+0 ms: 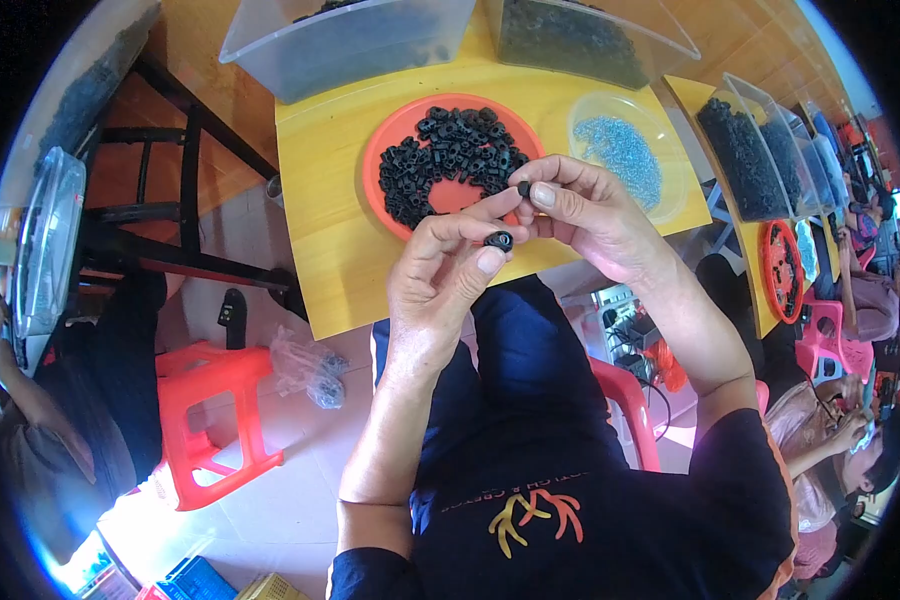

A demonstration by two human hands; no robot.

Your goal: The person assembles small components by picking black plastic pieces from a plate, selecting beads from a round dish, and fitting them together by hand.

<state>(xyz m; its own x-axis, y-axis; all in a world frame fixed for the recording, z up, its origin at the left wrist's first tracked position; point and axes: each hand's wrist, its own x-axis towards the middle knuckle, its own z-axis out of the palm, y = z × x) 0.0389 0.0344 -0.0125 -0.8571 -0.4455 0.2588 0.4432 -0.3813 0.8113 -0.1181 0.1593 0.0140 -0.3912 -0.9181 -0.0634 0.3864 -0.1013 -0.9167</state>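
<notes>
Between the thumb and fingers of my left hand [438, 272] is a small black part [499, 241] with a round opening showing a pale ring. My right hand [582, 208] pinches another small black piece [524, 188], just above and to the right of the first. The two hands are close together over the near edge of the yellow table [335, 250]. Behind them, a round red tray [375, 170] holds many loose black parts [450, 150]. To its right stands a clear round tub [578, 115] of small bluish, shiny pieces [620, 155].
Two translucent bins [370, 55] [570, 45] of dark parts stand along the table's far side. A red stool [210, 390] and a plastic bag [310, 368] are on the floor at left. Other people sit at both sides; a second table with a bin [750, 150] is at right.
</notes>
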